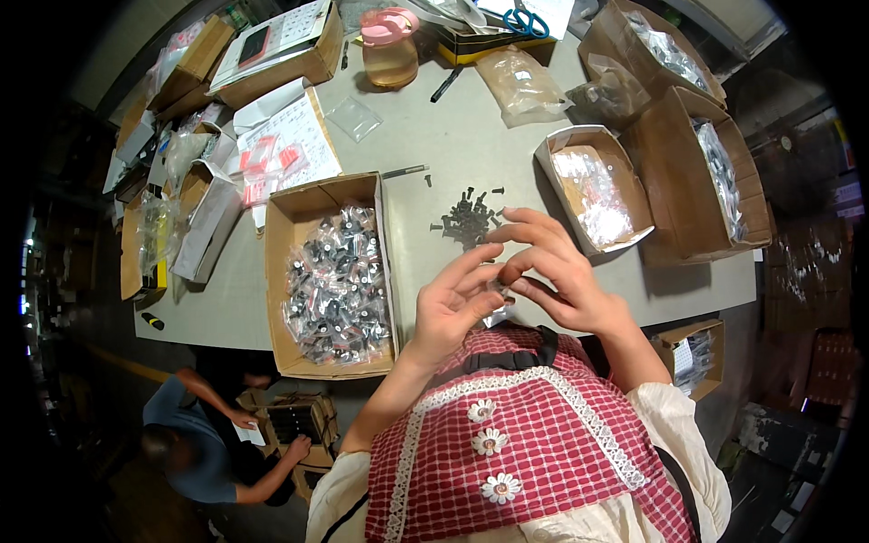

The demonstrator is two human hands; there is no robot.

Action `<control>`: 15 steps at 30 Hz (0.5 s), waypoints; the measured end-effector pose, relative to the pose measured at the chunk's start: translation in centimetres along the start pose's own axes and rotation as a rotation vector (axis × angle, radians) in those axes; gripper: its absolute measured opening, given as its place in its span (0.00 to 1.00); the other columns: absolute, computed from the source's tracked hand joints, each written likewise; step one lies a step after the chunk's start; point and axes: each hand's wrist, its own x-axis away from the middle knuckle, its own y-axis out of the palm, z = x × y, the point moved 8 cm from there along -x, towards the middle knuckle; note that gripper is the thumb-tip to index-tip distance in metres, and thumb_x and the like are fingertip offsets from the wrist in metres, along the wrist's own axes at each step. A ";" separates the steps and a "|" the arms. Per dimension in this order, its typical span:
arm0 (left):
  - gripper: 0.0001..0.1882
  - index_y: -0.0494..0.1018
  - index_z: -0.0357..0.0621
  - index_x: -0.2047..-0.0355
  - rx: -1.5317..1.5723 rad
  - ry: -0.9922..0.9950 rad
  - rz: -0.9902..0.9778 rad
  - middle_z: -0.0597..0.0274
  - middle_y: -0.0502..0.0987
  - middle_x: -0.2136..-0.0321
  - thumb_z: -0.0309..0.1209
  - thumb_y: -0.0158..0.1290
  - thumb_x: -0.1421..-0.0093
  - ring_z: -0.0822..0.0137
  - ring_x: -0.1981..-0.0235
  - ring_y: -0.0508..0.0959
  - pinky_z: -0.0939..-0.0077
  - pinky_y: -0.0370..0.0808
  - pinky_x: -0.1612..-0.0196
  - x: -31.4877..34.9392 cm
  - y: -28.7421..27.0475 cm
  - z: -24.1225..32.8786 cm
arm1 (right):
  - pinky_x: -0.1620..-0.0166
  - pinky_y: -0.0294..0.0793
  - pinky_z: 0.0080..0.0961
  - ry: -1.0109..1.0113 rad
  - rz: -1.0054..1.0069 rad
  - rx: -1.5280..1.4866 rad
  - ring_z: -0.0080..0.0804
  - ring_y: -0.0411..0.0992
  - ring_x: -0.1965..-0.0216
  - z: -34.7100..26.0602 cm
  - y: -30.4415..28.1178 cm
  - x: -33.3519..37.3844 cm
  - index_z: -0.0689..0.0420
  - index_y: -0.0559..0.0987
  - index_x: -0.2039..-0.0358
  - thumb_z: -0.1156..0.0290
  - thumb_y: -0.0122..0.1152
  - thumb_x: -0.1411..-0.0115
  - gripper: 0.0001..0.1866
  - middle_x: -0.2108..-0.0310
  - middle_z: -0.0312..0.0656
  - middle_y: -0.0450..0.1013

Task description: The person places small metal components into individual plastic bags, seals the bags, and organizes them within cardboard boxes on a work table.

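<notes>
Just beyond the apron, both hands meet over the table's near edge. My left hand [450,305] is closed, thumb against fingers, on a small clear plastic bag [497,313] that shows only in part. Against it, my right hand [568,288] pinches thumb and forefinger together at the bag's top; what lies in that pinch is mostly covered by the fingers. A loose pile of black screws [468,217] lies on the table just past my fingertips, with a few single screws scattered around it.
Left of my hands stands a cardboard box [391,271] of small filled bags. To the right are a shallow box [550,172] of clear bags and a taller carton [665,163]. Farther back sits a pink-lidded jug [389,59]. Another person [195,434] works at lower left.
</notes>
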 end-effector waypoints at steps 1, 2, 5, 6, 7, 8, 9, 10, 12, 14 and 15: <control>0.30 0.60 0.31 0.33 -0.015 0.044 0.005 0.44 0.76 0.45 0.20 0.55 0.34 0.61 0.43 0.76 0.67 0.75 0.42 0.0 0.0 0.4 | 0.35 0.61 0.48 0.008 0.008 -0.013 0.54 0.61 0.33 -0.4 -0.6 -0.3 0.60 0.77 0.65 0.77 0.65 0.44 0.07 0.44 0.49 0.72; 0.29 0.61 0.31 0.34 -0.051 0.067 0.013 0.45 0.76 0.46 0.23 0.55 0.33 0.61 0.43 0.76 0.68 0.75 0.42 0.0 -0.2 0.8 | 0.35 0.61 0.48 0.016 0.015 -0.026 0.54 0.61 0.33 -1.0 -1.6 -0.5 0.60 0.77 0.65 0.78 0.65 0.44 0.07 0.45 0.49 0.72; 0.26 0.63 0.30 0.37 -0.172 0.078 0.086 0.46 0.76 0.46 0.28 0.55 0.32 0.61 0.44 0.77 0.70 0.76 0.44 -0.7 -1.3 1.2 | 0.36 0.63 0.48 0.025 0.054 0.104 0.55 0.61 0.34 -1.1 -3.1 -0.9 0.59 0.76 0.66 0.78 0.63 0.43 0.05 0.46 0.48 0.74; 0.25 0.65 0.30 0.38 -0.225 0.048 0.147 0.46 0.76 0.46 0.28 0.54 0.32 0.62 0.44 0.77 0.70 0.75 0.44 -0.8 -2.3 0.7 | 0.36 0.63 0.47 0.028 0.061 0.236 0.56 0.61 0.34 -0.7 -3.0 -1.2 0.59 0.76 0.66 0.79 0.63 0.43 0.05 0.47 0.48 0.74; 0.23 0.66 0.30 0.38 -0.279 0.018 0.209 0.46 0.76 0.46 0.28 0.53 0.31 0.63 0.45 0.77 0.71 0.75 0.44 -0.8 -3.0 0.4 | 0.36 0.63 0.47 0.032 0.068 0.368 0.56 0.61 0.35 -0.5 -2.9 -1.3 0.59 0.76 0.66 0.79 0.63 0.43 0.05 0.47 0.48 0.74; 0.21 0.68 0.30 0.41 -0.315 0.037 0.266 0.47 0.76 0.46 0.26 0.53 0.32 0.65 0.45 0.77 0.72 0.75 0.44 -0.6 -3.4 0.6 | 0.37 0.64 0.48 0.039 0.049 0.308 0.56 0.62 0.35 -0.9 -3.2 -1.2 0.59 0.76 0.67 0.80 0.63 0.44 0.05 0.46 0.46 0.74; 0.21 0.68 0.30 0.41 -0.360 0.066 0.264 0.47 0.76 0.46 0.25 0.53 0.32 0.65 0.44 0.77 0.72 0.75 0.44 -0.4 -3.5 0.9 | 0.37 0.64 0.48 0.027 0.059 0.329 0.56 0.61 0.35 -1.5 -3.5 -1.3 0.59 0.76 0.67 0.80 0.63 0.44 0.05 0.46 0.46 0.74; 0.21 0.67 0.30 0.41 -0.405 0.094 0.263 0.47 0.76 0.46 0.25 0.53 0.33 0.65 0.44 0.76 0.72 0.75 0.44 -0.3 -3.8 1.2 | 0.38 0.64 0.49 0.015 0.069 0.348 0.56 0.61 0.35 -2.1 -3.8 -1.5 0.59 0.76 0.67 0.80 0.63 0.44 0.06 0.47 0.46 0.73; 0.20 0.70 0.32 0.42 -0.491 0.129 0.262 0.50 0.77 0.47 0.24 0.53 0.33 0.67 0.44 0.76 0.71 0.75 0.44 -0.6 -3.1 2.3 | 0.43 0.70 0.45 -0.002 0.076 0.449 0.54 0.68 0.41 -2.0 -3.7 -2.0 0.60 0.76 0.65 0.81 0.62 0.44 0.06 0.49 0.48 0.74; 0.18 0.72 0.33 0.44 -0.665 0.206 0.176 0.52 0.77 0.47 0.25 0.54 0.34 0.67 0.45 0.76 0.71 0.75 0.45 -1.1 -1.6 3.0 | 0.49 0.74 0.41 0.132 0.044 0.273 0.52 0.73 0.48 -0.4 -2.5 -0.9 0.61 0.76 0.64 0.82 0.61 0.43 0.06 0.53 0.49 0.76; 0.18 0.73 0.34 0.45 -0.756 0.243 0.143 0.53 0.77 0.47 0.25 0.55 0.34 0.68 0.45 0.76 0.71 0.75 0.45 -1.1 -1.0 3.3 | 0.52 0.76 0.39 0.193 0.023 0.175 0.51 0.76 0.51 0.2 -1.7 -0.6 0.61 0.76 0.64 0.82 0.60 0.43 0.06 0.54 0.49 0.76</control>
